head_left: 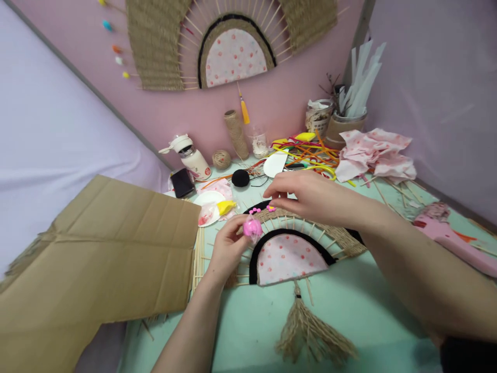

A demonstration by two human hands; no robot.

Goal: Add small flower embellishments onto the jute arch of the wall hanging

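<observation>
The left hand (227,248) is pinching a small clear bag of pink beads (252,227), while the right hand (306,194), fingertips closed, is setting a pink bead (271,208) on the woven fan's (289,243) jute rim; the next bead likely needs even spacing. Beyond, pipe cleaners (310,153) are cluttering the mint table (368,305) below the pink wall (163,111).

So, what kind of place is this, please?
Probably a home craft corner: a woven fan decoration lies on the green table, with pipe cleaners and a twine spool behind, and a finished fan on the wall.
</observation>
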